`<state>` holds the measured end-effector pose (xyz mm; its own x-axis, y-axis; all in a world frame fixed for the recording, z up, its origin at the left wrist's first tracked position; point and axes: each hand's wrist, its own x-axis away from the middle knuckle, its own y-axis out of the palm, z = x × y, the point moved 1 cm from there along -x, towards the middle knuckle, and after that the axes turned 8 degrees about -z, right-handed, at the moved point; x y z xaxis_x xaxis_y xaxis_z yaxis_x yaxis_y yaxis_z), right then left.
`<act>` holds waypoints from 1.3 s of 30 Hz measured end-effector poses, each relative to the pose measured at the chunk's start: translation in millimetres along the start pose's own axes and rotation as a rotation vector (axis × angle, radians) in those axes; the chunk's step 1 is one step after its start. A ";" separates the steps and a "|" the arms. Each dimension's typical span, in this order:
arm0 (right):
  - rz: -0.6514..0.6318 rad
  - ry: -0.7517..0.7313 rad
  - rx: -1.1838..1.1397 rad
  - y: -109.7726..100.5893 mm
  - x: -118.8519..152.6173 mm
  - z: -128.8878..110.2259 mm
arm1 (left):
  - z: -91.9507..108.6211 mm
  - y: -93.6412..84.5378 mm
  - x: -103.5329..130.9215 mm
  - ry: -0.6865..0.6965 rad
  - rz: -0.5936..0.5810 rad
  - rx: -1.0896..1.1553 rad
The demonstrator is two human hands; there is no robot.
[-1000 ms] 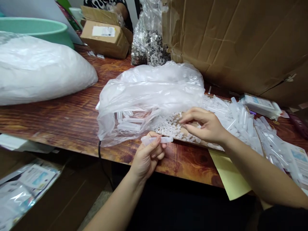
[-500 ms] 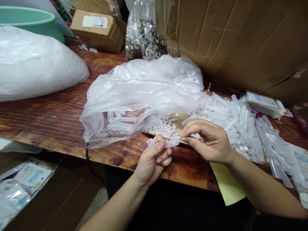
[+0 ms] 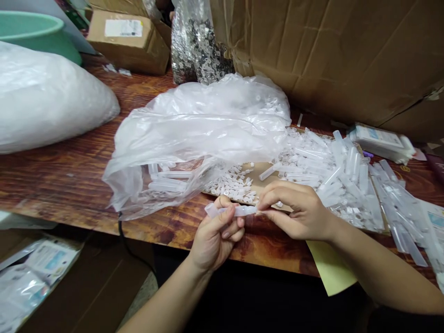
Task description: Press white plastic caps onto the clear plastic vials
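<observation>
My left hand point(image 3: 217, 231) is closed round a short translucent plastic tube point(image 3: 245, 211), thumb on top, held level over the table's front edge. At the tube's right end my right hand point(image 3: 294, 210) pinches a small white plastic piece, mostly covered by the fingertips. Just behind both hands, a pile of small white plastic pieces point(image 3: 231, 182) lies on a cardboard sheet point(image 3: 258, 178). Many more clear tubes point(image 3: 312, 155) are heaped behind and to the right of my right hand.
A large clear plastic bag point(image 3: 194, 125) lies across the table. A stuffed white bag point(image 3: 52, 97) and a green basin point(image 3: 34, 30) stand left. Behind are a small carton point(image 3: 128, 44), a bag of metal parts point(image 3: 204, 51) and a big cardboard box point(image 3: 329, 55). Yellow paper point(image 3: 329, 268) overhangs the front edge.
The view has shifted slightly, moving the scene's left side leftward. My right fingertips now sit close against the tube's right end, covering more of the small piece there. My left hand keeps its hold.
</observation>
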<state>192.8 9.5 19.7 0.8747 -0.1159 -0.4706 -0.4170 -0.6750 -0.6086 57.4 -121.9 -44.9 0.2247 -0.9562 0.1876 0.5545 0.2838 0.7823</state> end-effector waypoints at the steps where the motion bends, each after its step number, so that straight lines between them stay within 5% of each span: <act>1: -0.007 -0.002 0.014 -0.7 0.4 0.6 | 0.1 -0.1 0.3 -0.001 -0.004 -0.004; 12: -0.288 -0.009 0.528 -2.0 2.7 -11.6 | -1.9 2.0 1.9 0.022 -0.020 -0.050; 22: -0.293 0.032 0.346 4.7 0.0 -2.6 | -6.2 1.1 5.3 0.114 -0.002 -0.086; 27: -0.528 0.212 0.073 -21.4 -35.6 11.8 | -3.1 1.2 2.5 0.174 0.027 -0.018; 33: -0.648 0.452 0.563 -10.7 -76.8 46.9 | 4.1 1.2 0.7 0.164 0.022 0.098; 39: -0.676 0.528 0.739 6.2 -76.9 62.1 | 2.4 -4.4 5.7 0.111 -0.011 0.164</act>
<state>107.6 59.5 12.5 0.8978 -0.3021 0.3205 0.2906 -0.1404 -0.9465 54.3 -128.7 -45.9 0.3116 -0.9428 0.1185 0.4218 0.2490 0.8718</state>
